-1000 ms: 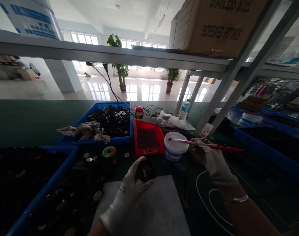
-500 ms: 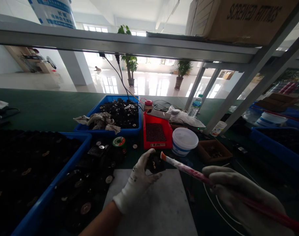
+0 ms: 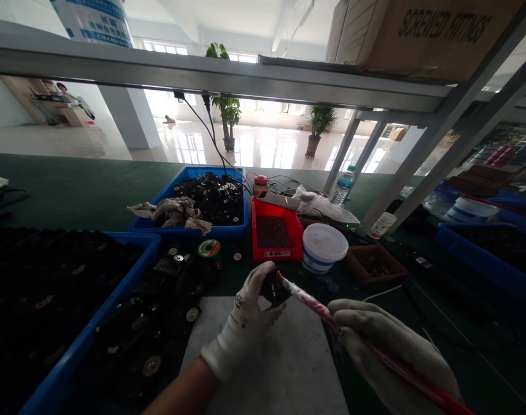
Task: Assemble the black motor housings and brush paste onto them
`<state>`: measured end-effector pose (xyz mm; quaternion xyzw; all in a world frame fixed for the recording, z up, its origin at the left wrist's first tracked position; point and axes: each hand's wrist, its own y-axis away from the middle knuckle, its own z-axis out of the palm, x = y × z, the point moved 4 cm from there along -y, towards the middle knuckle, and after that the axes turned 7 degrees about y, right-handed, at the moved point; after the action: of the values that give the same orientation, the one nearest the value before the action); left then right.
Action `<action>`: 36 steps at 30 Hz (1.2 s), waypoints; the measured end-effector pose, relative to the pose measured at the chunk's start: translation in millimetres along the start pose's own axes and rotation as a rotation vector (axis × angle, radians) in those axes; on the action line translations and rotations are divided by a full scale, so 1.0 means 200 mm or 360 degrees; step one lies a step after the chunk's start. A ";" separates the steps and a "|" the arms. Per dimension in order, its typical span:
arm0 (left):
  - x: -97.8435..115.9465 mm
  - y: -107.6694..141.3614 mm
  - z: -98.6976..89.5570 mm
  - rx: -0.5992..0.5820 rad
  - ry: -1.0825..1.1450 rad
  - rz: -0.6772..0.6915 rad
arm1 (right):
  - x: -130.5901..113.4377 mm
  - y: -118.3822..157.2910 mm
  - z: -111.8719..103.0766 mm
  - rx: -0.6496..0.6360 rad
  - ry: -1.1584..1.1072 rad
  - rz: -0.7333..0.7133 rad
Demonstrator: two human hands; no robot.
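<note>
White-gloved left grip (image 3: 243, 323) pinches a dark part (image 3: 273, 288), touched by a red brush (image 3: 319, 311) pinched in the right grip (image 3: 388, 351), above a white board (image 3: 267, 369), a blue tray's rim (image 3: 92, 320) further left.

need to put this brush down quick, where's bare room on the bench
The white board under the left hand has bare surface, with the blue tray along its left. Green bench top shows bare left of the rear blue tray. It's crowded behind the board, around the red tray and white tub.
</note>
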<state>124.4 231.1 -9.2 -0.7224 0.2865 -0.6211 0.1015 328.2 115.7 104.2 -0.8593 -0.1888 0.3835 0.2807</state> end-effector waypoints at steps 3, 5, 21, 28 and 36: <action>0.01 0.00 0.01 -0.0012 -0.0023 0.0058 | -0.01 -0.02 0.02 -0.0011 -0.0006 0.0012; 0.01 0.00 0.01 -0.0025 -0.0026 0.0059 | -0.03 -0.03 0.02 0.0014 -0.0040 0.0066; 0.07 -0.02 -0.03 -0.0534 0.0546 -0.0509 | 0.01 -0.17 -0.12 -0.0851 -0.0378 0.0346; 0.10 -0.01 -0.01 -0.0661 0.0551 -0.0517 | -0.03 -0.32 -0.14 -0.1150 -0.0623 0.0321; 0.07 -0.04 -0.02 -0.0468 0.0629 -0.0550 | 0.06 -0.20 -0.16 -0.0216 -0.0547 0.0743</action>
<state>122.8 231.2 7.1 -0.6327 0.2604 -0.7095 -0.1691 356.9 142.1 139.6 -0.8188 -0.0560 0.5641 0.0907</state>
